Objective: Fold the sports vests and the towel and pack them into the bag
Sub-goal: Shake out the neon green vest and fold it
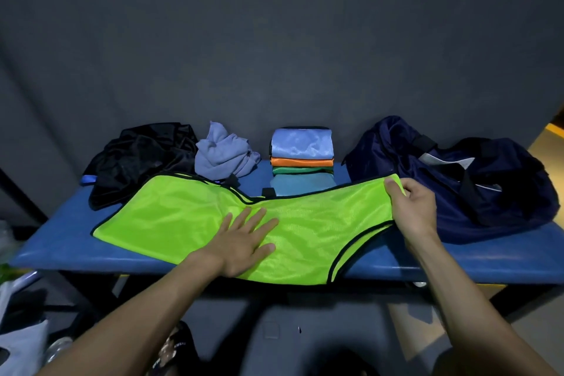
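Left hand [244, 241] flat on green vest [189, 223], right hand [412, 207] fingers gripping its edge

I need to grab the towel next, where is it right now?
In the head view, the crumpled lilac towel sits at the back of the blue bench, left of centre, between the black garment pile and the stack of folded vests.
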Demonstrator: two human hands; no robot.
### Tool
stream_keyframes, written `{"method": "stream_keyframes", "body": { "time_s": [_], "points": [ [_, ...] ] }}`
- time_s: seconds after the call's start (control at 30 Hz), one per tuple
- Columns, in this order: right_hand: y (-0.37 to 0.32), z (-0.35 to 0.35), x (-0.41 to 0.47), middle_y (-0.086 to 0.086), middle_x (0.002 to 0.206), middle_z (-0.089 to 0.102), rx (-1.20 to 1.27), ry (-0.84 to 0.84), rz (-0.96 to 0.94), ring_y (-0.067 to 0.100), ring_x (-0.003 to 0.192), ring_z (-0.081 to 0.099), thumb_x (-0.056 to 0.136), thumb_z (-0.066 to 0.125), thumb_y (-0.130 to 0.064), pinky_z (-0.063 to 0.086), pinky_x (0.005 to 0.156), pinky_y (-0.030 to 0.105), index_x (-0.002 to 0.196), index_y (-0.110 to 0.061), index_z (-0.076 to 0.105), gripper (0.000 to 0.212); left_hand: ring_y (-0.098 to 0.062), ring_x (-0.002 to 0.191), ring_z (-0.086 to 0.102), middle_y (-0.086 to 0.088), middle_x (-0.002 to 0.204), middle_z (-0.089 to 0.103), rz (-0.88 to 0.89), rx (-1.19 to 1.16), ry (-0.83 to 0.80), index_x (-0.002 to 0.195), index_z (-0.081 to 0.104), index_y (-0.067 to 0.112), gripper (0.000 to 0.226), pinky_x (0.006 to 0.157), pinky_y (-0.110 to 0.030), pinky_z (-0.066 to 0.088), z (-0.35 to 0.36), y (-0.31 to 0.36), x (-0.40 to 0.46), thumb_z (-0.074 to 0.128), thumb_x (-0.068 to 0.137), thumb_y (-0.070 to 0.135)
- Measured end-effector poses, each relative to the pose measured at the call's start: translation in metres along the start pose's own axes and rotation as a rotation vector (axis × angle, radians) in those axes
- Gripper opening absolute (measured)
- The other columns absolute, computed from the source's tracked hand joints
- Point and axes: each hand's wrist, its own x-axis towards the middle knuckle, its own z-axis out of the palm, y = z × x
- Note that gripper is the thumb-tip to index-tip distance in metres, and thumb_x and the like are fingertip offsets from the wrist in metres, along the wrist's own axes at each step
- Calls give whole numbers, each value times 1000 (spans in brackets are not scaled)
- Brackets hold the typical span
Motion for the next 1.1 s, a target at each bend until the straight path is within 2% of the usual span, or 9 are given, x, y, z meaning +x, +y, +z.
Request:
{"method": "stream_keyframes", "body": {
  "time_s": [0.13,0.23,0.33,0.57,0.73,0.8,0.93,1.03,1.1],
  "points": [
    [-4,4,0,6,65,39,51,-69,-67,20,62,31,99,64,-33,26,61,34,80,-1,58,37,-25,154,17,6,168,15,12,-24,84,158,23,44,67,123,-51,19,-14,-5,5,31,97,70],
    [-11,9,-2,4,62,37,58,-94,-87,16,58,29,99,63,-31,24,59,33,77,-2,57,37,-25,125,54,3,138,56,-21,-138,317,136,57,31,57,103,-45,45,-30,-12,15,42,92,64],
    [-16,15,-6,-14,52,39,34,-111,-97,6,50,30,100,63,-27,26,54,28,73,-9,57,33,-27,117,53,1,125,60,-130,-184,529,126,61,24,34,99,-42,42,-45,-16,36,56,99,45],
    [-18,19,-8,-14,51,34,38,-111,-132,7,49,24,100,63,-27,22,46,25,74,-8,57,32,-24,107,43,7,90,57,-271,-283,466,80,60,32,37,93,-42,29,-47,-3,66,51,95,64],
    [-20,23,-7,-14,52,32,23,-112,-161,6,50,25,100,63,-27,24,47,19,75,-10,58,31,-13,68,53,11,61,55,-163,-672,652,70,62,24,28,73,-30,33,-50,-4,72,68,94,35],
    [-21,23,-7,-13,52,31,13,-118,-170,7,49,24,100,63,-27,23,46,19,75,-9,58,31,-10,67,59,12,68,65,-145,-767,738,75,67,23,20,68,-25,40,-52,-12,70,71,94,27],
    [-22,23,-8,-5,54,29,16,-116,-172,12,51,22,101,62,-27,19,45,26,76,-2,54,36,-17,89,63,10,91,69,-119,-807,746,94,75,19,3,83,-29,48,-51,-21,72,72,93,21],
    [-22,23,-8,-2,56,28,27,-105,-157,13,52,22,101,62,-27,19,45,27,77,0,54,37,-23,111,54,6,115,57,-58,-954,559,124,69,32,30,100,-32,42,-50,-24,74,71,94,28],
    [-23,23,-9,4,59,28,43,-97,-145,14,53,22,101,62,-27,18,46,28,80,3,54,37,-29,129,44,5,137,52,-57,-914,456,140,53,48,52,116,-44,34,-50,-25,77,68,90,43]
  ]
}}
